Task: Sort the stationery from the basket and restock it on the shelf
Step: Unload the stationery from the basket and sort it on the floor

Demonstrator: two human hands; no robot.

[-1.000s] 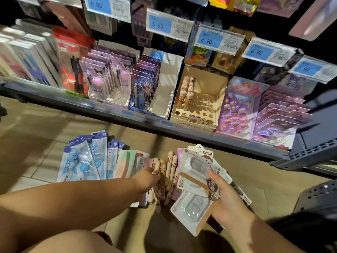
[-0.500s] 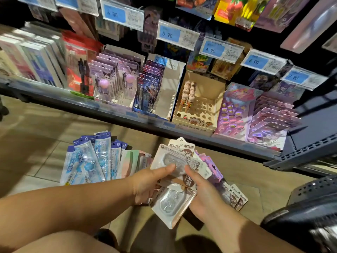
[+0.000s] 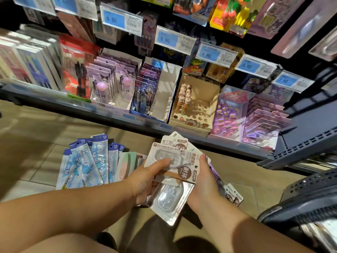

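– Change since a second before, taking it from the left?
– The blue packets (image 3: 87, 161) lay fanned on the floor as before, pastel packs (image 3: 127, 163) just beside them. The left hand (image 3: 145, 179) was what differed: a second before it had been down among loose pens on the floor, and now it was up on the blister packs (image 3: 171, 157), which the right hand had then held alone. The pens were hidden behind the hands.
– And each grip?
– The left grip was closed on the stack, thumb across the clear bubble of the top pack, fingers curled beneath. The right hand (image 3: 202, 181) pinched the opposite edge, thumb on the printed card, fingers behind.
– So where did the packs sit against those grips?
– Between them, fanned. Card tops spread upward past both thumbs; a lower pack (image 3: 169, 199) hung tilted below the thumbs, between the two palms. All of it was held above the floor, in front of the shelf (image 3: 54, 96) and not touching it.
– Further right?
– A few small packs (image 3: 233, 194) lay on the floor just beside the right wrist, and the dark basket (image 3: 310, 198) stood at the right edge, more of it in view than before.
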